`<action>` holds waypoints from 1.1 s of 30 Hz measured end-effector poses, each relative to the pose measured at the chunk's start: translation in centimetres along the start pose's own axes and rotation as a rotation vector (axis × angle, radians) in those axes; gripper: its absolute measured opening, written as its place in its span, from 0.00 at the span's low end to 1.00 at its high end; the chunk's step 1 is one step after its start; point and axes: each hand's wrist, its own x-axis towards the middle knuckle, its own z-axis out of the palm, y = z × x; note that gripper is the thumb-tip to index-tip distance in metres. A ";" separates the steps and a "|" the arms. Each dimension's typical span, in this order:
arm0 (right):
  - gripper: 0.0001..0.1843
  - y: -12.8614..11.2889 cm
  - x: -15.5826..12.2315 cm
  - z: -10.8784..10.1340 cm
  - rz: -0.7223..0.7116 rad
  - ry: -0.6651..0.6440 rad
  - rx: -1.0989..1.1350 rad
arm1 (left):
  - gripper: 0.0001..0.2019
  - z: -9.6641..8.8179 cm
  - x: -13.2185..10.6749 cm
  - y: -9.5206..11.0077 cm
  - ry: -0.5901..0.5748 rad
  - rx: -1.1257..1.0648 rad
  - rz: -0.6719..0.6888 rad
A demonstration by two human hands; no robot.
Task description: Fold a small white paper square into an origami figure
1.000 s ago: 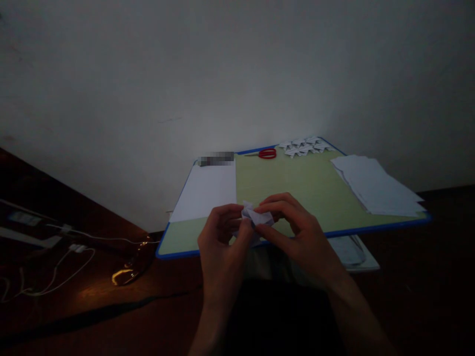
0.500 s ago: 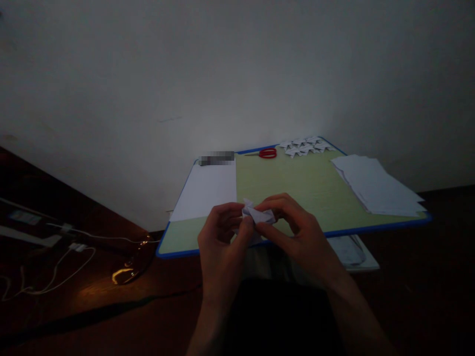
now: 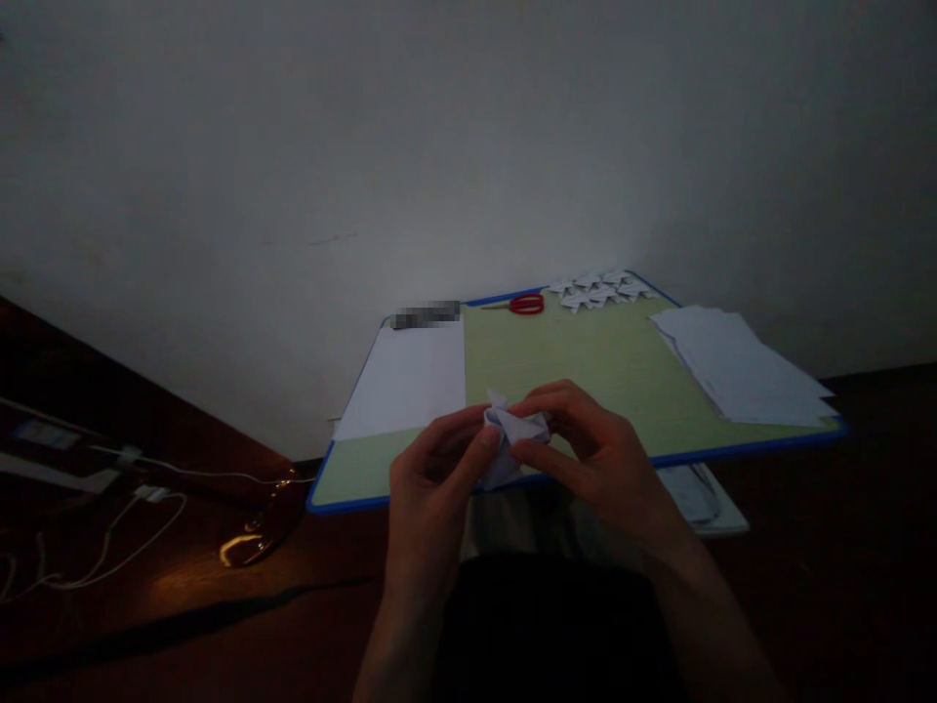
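Observation:
A small folded piece of white paper [image 3: 512,439] is pinched between both hands over the near edge of a green board with a blue rim [image 3: 586,361]. My left hand [image 3: 431,483] grips its left side with thumb and fingers. My right hand [image 3: 600,459] holds its right side, fingers curled over the top. Part of the paper is hidden by the fingers.
On the board lie a white sheet [image 3: 406,376] at the left, red scissors [image 3: 525,304] at the back, several folded paper shapes [image 3: 600,289] at the back right and a stack of white sheets [image 3: 736,366] at the right. White cables [image 3: 139,488] lie on the dark floor at the left.
Both hands have shifted slightly on the folded paper; the lower flap now hangs down more between the thumbs. The rest is unchanged.

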 end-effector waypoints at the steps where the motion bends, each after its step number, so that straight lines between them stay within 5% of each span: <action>1: 0.11 0.0 0.0 0.0 0.004 0.006 0.030 | 0.11 -0.1 0.0 -0.1 -0.002 -0.012 -0.013; 11: 0.18 0.6 0.2 0.8 0.161 0.059 0.312 | 0.16 0.1 0.2 -0.8 0.119 -0.144 -0.012; 33: 0.16 0.5 0.1 2.3 0.167 0.131 0.363 | 0.17 0.5 -0.1 -0.7 0.171 -0.118 0.025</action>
